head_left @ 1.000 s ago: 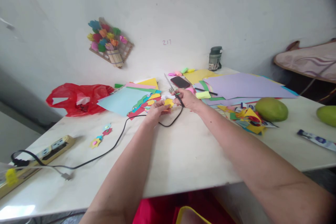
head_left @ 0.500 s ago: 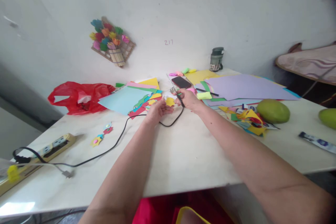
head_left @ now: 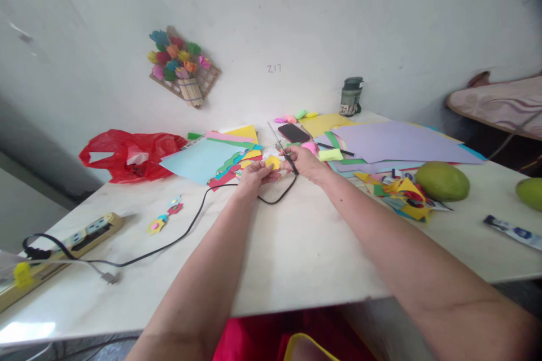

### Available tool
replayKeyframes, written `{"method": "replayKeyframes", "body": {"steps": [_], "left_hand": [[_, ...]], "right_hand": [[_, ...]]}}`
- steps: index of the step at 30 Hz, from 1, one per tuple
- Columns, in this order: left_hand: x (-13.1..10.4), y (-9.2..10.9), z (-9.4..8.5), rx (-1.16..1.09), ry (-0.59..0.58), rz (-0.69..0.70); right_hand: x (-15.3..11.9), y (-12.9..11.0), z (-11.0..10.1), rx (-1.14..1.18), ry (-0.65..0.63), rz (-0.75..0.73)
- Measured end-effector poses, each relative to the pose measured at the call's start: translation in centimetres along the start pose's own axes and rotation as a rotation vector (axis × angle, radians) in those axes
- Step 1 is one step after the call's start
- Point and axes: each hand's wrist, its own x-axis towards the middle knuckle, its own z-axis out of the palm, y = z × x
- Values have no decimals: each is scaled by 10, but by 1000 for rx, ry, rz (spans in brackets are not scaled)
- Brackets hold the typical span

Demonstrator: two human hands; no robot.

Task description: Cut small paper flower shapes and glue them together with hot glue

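Two things are held over the bench point(head_left: 292, 254), toward the middle of its far edge: a yellow paper cutout point(head_left: 273, 162) and a dark corded tool point(head_left: 291, 162). The left hand point(head_left: 257, 174) has its fingers closed on the cutout's left side. The right hand point(head_left: 305, 162) grips the tool's dark body, whose thin, pale shaft slants toward the far edge; a black cord point(head_left: 275, 202) leads up to it. Whether the right fingertips also touch the paper, I cannot tell.

The cutout should be nearly weightless, flexible and easily creased or torn, so a light pinch at its rim suits it. The tool is likely stiff and heavier, best taken by its dark body, with slack left in the cord. Paper sheets point(head_left: 201, 161) lie left of the hands, toward the far edge.
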Motion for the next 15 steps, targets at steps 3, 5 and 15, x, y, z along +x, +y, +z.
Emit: {"method": "replayKeyframes", "body": {"steps": [3, 5, 15], "left_hand": [[2, 0, -1, -14, 59, 33], [3, 0, -2, -24, 95, 46], [1, 2, -3, -156, 187, 73]], "right_hand": [[-3, -1, -2, -71, -15, 75], [-3, 0, -5, -136, -44, 129], [-5, 1, -19, -180, -314, 162]]}}
